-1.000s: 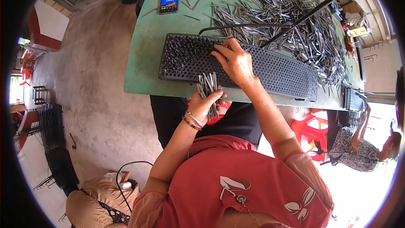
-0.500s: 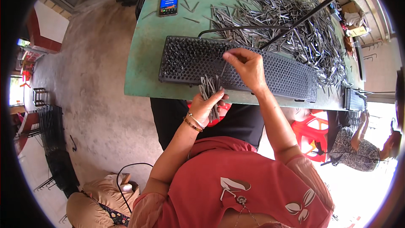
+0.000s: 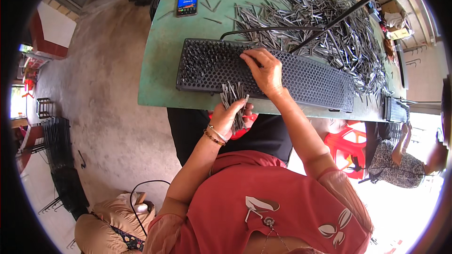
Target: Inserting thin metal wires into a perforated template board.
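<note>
My left hand [image 3: 225,118] is closed round a bundle of thin dark metal strips [image 3: 232,95], which stand up out of the fist just in front of the near edge of a long black tray with rows of round holes [image 3: 315,82]. Over the tray's middle is my right hand [image 3: 267,71], its thumb and fingertips pinched together close to the holes; whatever is in the pinch cannot be made out. Many short dark pieces [image 3: 200,63] stand upright in the holes at the tray's left end. Holes to the right of my right hand show no pieces.
Loose metal strips [image 3: 301,14] lie heaped on the green table [image 3: 160,66] behind the tray. A black rod [image 3: 353,11] slants across above them. A phone [image 3: 187,1] lies at the far left. Another person [image 3: 395,164] is at the right, near a red plastic stool [image 3: 346,148].
My right hand has moved a little left and toward the far side of the tray. The strip visible under its fingers earlier no longer shows. The left hand still holds the bundle.
</note>
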Demonstrator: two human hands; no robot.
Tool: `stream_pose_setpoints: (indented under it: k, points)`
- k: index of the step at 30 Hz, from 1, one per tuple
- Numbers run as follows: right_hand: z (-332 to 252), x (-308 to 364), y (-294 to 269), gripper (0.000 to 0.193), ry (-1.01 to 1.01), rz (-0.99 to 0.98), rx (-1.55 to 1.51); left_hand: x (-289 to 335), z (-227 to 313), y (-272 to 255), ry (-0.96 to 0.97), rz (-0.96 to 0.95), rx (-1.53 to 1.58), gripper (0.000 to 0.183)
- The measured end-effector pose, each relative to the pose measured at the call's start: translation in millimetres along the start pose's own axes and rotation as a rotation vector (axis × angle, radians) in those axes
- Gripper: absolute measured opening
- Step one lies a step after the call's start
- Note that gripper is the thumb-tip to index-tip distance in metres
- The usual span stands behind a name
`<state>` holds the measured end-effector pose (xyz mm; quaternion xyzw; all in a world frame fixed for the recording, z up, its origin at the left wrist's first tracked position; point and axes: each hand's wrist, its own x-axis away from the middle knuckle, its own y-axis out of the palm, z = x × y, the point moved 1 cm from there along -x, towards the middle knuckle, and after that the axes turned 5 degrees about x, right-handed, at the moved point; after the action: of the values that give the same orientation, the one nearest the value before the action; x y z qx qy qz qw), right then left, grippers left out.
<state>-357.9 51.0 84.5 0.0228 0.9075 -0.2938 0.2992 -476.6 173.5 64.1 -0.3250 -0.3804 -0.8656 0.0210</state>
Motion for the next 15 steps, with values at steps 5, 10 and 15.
stream_pose_setpoints:
  k: [5, 10, 15]
  points:
    - [-5.0, 1.7, -7.9, 0.017, -0.151, -0.091, 0.246, 3.0, 2.4, 2.1, 0.003, -0.015, -0.010, 0.018]
    - [-18.8, 2.9, -28.9, 0.017, 0.166, -0.394, -0.041, 1.6, 1.6, -0.7, 0.085, -0.056, -0.044, 0.017]
    - [-17.5, 14.5, -35.4, 0.019, 0.255, -0.640, -0.274, 0.0, 0.3, -0.2, 0.138, -0.035, -0.033, 0.018]
